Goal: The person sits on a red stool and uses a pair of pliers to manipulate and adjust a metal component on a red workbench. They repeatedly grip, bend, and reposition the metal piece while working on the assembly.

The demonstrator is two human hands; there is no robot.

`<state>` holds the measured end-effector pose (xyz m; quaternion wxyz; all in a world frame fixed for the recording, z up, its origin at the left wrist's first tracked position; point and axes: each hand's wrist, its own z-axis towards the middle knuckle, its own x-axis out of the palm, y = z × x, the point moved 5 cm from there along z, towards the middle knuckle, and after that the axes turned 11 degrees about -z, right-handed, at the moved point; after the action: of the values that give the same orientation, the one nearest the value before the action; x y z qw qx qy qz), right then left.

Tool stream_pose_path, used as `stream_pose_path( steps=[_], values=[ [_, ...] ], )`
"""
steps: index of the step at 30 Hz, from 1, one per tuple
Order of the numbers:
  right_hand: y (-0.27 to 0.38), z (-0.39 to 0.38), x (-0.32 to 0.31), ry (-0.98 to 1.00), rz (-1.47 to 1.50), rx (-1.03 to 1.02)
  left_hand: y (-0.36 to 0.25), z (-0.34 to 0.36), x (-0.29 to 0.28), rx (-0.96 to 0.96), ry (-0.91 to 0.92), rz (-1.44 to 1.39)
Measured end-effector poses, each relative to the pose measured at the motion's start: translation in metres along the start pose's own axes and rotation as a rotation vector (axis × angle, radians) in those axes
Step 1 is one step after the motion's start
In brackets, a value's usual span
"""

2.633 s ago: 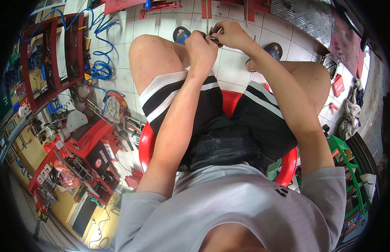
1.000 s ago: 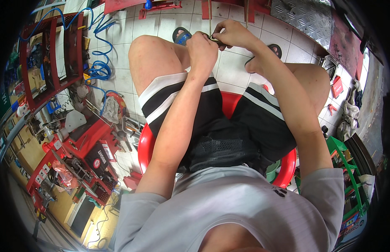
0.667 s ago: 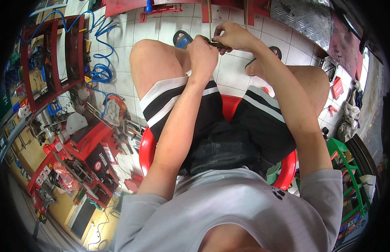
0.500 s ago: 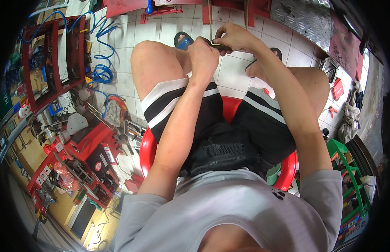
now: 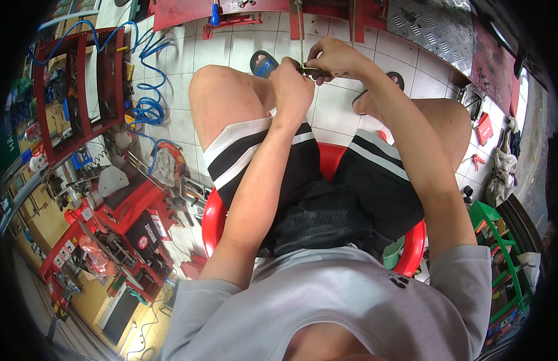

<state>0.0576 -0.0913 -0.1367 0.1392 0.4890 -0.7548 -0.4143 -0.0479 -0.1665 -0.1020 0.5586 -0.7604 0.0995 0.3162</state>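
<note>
In front of my knees, my two hands meet at a small dark flat piece [image 5: 315, 71] with a yellowish shine along its edge; what kind of thing it is I cannot make out. My left hand [image 5: 289, 89] is closed round its left end, back of the hand upward. My right hand [image 5: 337, 58] pinches the other end, with fingers bent and dark smudges on them. A thin tan cord [image 5: 302, 37] runs from the red bench down to the piece. A second tan cord [image 5: 353, 23] hangs to its right, apart from my hands.
Ahead is a red bench [image 5: 255, 6] with a blue-handled screwdriver [image 5: 215, 15] at its edge. A diamond-plate metal sheet [image 5: 423, 29] lies to its right. A coiled blue hose [image 5: 147, 110] and red machinery [image 5: 125, 198] stand left. A green rack [image 5: 498, 240] stands right. I sit on a red plastic chair [image 5: 211, 222].
The dark piece has tilted slightly between my fingers, and more of its yellowish edge shows. Both hands have shifted slightly; they stay on it. The whole view has moved a little.
</note>
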Motion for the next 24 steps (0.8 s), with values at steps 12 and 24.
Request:
stream_pose_path(
  steps=[12, 24],
  values=[
    [0.002, 0.002, -0.002, 0.001, -0.079, 0.018, 0.006, 0.002, 0.001, -0.045, -0.011, -0.028],
    [-0.004, 0.006, 0.001, 0.002, -0.034, 0.001, 0.001, 0.001, 0.001, -0.027, -0.005, 0.001]
  ],
)
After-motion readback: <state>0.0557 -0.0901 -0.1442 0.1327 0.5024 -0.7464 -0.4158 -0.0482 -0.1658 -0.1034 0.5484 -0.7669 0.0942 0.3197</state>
